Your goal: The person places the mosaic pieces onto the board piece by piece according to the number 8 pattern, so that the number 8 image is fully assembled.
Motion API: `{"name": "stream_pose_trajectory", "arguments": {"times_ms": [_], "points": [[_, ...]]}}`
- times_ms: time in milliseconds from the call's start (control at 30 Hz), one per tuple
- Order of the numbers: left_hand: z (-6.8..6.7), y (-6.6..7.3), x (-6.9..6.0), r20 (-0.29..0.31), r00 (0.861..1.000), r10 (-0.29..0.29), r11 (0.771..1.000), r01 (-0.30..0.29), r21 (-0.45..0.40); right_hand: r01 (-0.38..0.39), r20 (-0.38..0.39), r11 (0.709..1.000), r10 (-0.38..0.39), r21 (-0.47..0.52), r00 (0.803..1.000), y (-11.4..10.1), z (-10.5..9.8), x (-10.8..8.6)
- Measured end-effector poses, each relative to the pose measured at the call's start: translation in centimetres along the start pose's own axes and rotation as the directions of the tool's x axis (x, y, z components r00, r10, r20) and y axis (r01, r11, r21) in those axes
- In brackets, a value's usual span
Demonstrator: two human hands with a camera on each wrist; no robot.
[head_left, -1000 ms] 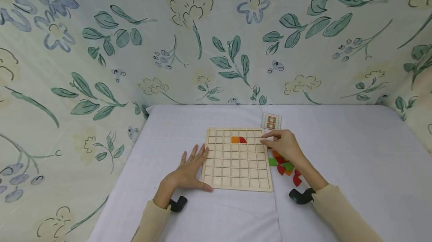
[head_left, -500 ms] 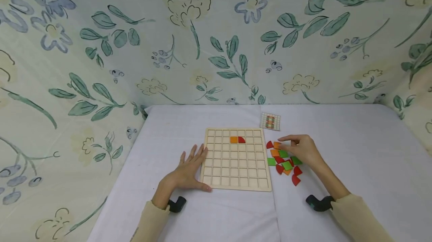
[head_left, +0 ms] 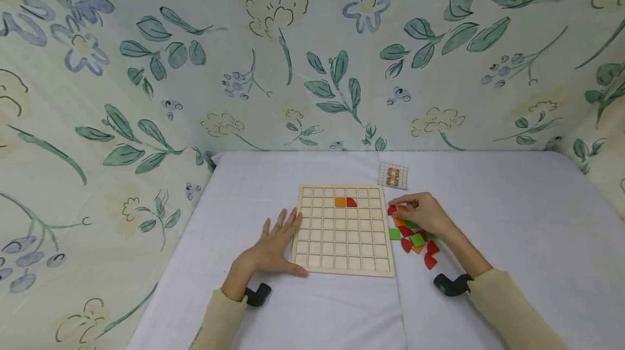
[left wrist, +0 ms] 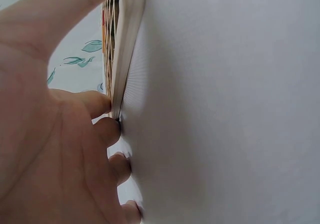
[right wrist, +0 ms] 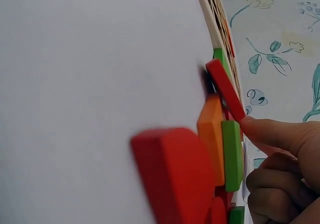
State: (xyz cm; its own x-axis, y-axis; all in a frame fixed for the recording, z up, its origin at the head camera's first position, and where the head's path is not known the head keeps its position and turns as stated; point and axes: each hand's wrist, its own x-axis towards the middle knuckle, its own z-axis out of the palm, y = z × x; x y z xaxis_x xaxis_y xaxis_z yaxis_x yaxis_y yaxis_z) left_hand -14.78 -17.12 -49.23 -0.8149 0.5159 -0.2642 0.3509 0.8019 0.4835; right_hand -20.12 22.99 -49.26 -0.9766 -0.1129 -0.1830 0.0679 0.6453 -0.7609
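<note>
The left hand (head_left: 273,249) lies spread along the left edge of a wooden grid board (head_left: 317,225); in the left wrist view its fingertips meet the board's side (left wrist: 126,43). An orange square (head_left: 340,202) and a red quarter-round (head_left: 351,202) sit side by side in the board's upper rows. Just right of the board, the right hand (head_left: 427,213) pinches a red piece (head_left: 392,209) between thumb and forefinger. In the right wrist view that red piece (right wrist: 226,88) is tilted, one end at the fingertip.
Red, orange and green pieces (head_left: 417,240) lie loosely piled right of the board, partly under the right hand. A small pattern card (head_left: 393,176) lies behind the board's right corner. Flowered cloth hangs behind the white-covered table (head_left: 244,176).
The right hand first went right from the board's edge to the pile, then came slightly back left and took hold of a red piece. The left hand stays in place.
</note>
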Motion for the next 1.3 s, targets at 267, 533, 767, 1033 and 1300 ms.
{"name": "stream_pose_trajectory", "arguments": {"times_ms": [267,533,767,1033,1300], "points": [[-0.1,0.1,0.0,-0.004,1.0,-0.008,1.0,0.008,0.001,-0.012,-0.02,1.0,0.011,-0.003,1.0,0.5,-0.7,-0.6],[-0.2,0.2,-0.1,-0.012,1.0,-0.007,1.0,0.007,-0.016,-0.031,-0.071,0.999,0.028,-0.03,0.997,1.7,-1.6,-1.7],[-0.1,0.1,0.0,-0.002,1.0,-0.008,1.0,0.008,0.0,-0.032,-0.063,0.999,0.029,-0.036,0.998,2.3,-2.3,-3.0],[-0.1,0.0,0.0,-0.003,1.0,-0.002,1.0,0.002,-0.002,-0.04,-0.038,0.998,0.038,-0.044,0.999,2.7,-2.6,-3.4],[0.0,0.0,0.0,-0.003,1.0,0.001,1.0,-0.001,-0.005,-0.031,-0.059,0.997,0.027,-0.074,0.998,3.6,-2.9,-3.5]]}}
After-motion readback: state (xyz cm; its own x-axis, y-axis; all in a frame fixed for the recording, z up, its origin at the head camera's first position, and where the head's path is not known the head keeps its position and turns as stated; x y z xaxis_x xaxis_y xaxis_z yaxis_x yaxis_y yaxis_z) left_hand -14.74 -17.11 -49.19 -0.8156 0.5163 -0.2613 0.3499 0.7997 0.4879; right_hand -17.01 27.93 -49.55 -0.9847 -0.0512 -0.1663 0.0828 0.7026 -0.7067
